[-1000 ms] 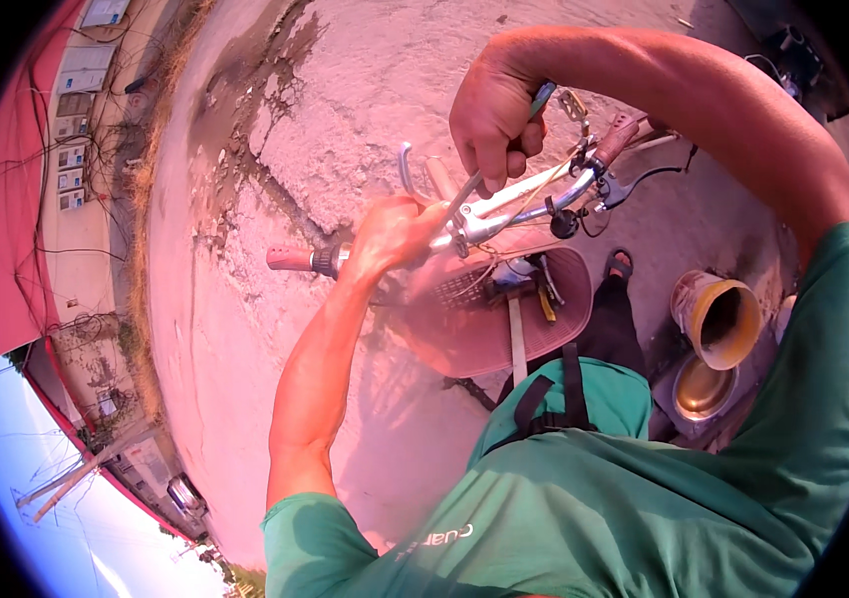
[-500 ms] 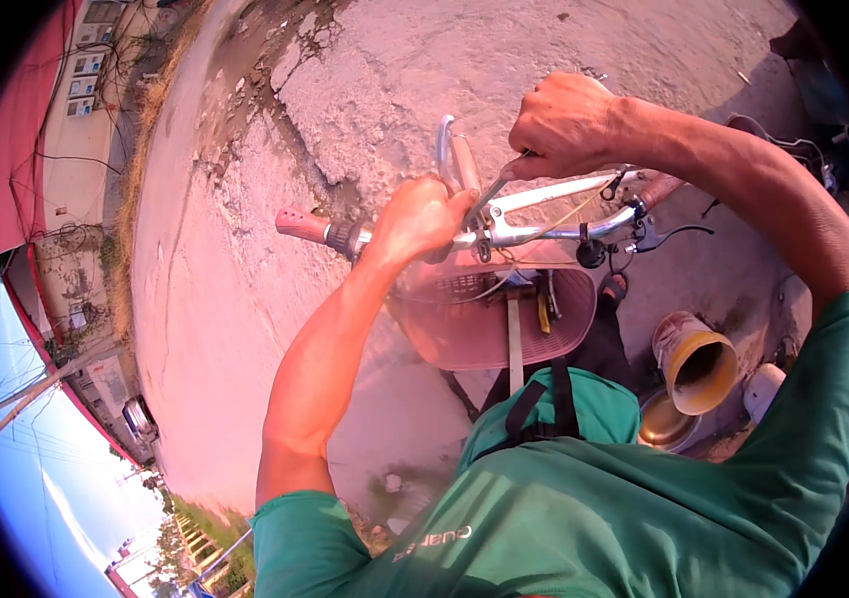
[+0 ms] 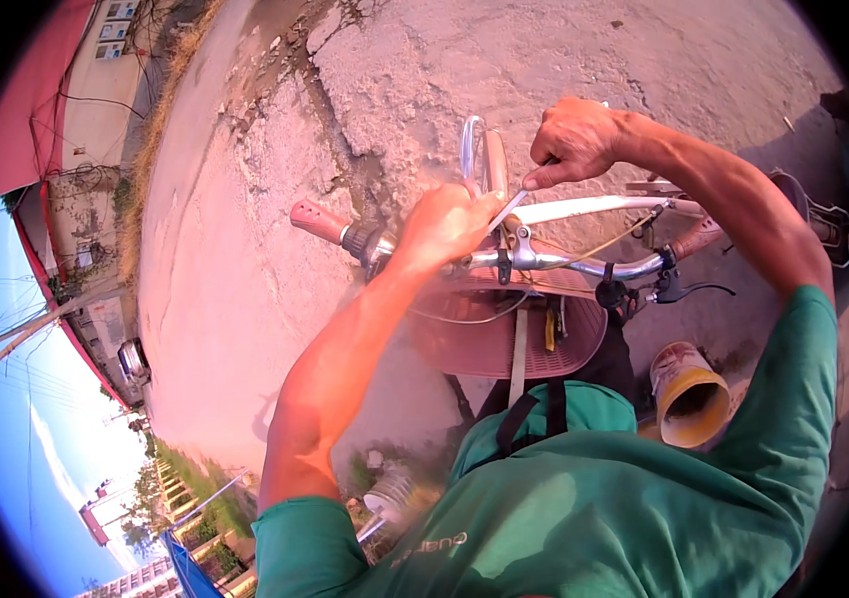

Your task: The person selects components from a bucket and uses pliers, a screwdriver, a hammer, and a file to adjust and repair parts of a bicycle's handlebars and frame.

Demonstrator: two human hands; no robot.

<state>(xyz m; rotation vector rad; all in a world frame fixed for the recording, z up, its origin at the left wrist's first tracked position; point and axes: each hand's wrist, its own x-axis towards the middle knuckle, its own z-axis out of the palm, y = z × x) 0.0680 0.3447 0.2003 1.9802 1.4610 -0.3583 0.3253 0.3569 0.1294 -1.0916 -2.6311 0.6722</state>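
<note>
A bicycle's silver handlebar (image 3: 554, 261) stands in front of me, with a reddish grip at each end. My right hand (image 3: 576, 142) is closed round a slim metal wrench (image 3: 510, 209), which slants down to the stem clamp (image 3: 521, 239). Just left of that clamp, my left hand (image 3: 447, 225) is closed on the handlebar, its thumb beside the wrench's lower end. Its other fingertips are hidden, as is the wrench's end. A pinkish plastic basket (image 3: 444, 339) sits below the handlebar on my side, with a yellow tool (image 3: 550, 329) in it.
To the right hangs a brake lever (image 3: 694, 292) with cables nearby. A paint-stained yellow bucket (image 3: 689, 394) stands on the ground at right. Cracked concrete (image 3: 235, 299) spreads around the bicycle. A wall with meter boxes (image 3: 114, 35) runs along the far left.
My view has shifted, so the bicycle sits slightly lower and farther right in the picture. My right hand has turned a little on the wrench. Both hands keep their holds.
</note>
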